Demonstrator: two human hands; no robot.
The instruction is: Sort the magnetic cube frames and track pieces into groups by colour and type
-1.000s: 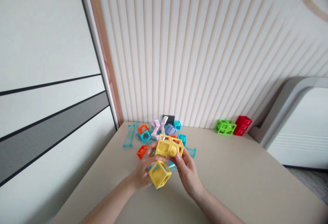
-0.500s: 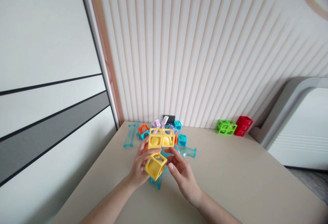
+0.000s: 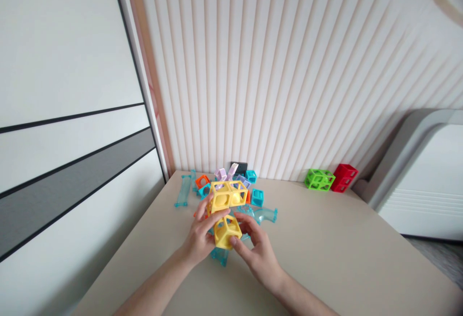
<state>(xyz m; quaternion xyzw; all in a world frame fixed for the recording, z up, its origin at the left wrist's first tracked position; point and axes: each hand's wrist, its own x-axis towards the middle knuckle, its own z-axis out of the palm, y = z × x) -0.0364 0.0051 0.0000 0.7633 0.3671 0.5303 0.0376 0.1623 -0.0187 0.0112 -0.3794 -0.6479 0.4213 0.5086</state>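
Note:
A yellow block of joined open-frame cubes (image 3: 221, 201) is held up over the table by my left hand (image 3: 198, 240), its fingers wrapped round the left side. Just below it is a single yellow cube (image 3: 224, 241), tilted, with my right hand (image 3: 261, 253) closed on its right side, thumb on the lower front edge and fingers behind. My left fingers also lie along the top left of this cube. Whether the cube and the block are joined cannot be seen. Clear blue track pieces (image 3: 219, 256) lie on the table beneath, partly hidden by the hands.
Behind the hands lie an orange cube (image 3: 202, 181), teal cubes (image 3: 257, 197), lilac pieces (image 3: 232, 171) and a curved blue track (image 3: 265, 215). A straight blue track (image 3: 183, 190) lies at the left. Green cubes (image 3: 319, 179) and a red stack (image 3: 344, 178) stand by the wall at right.
My right hand has closed on the lower yellow cube, which was beside its open fingers before. That cube has turned and shifted slightly right and up; the upper block has barely moved.

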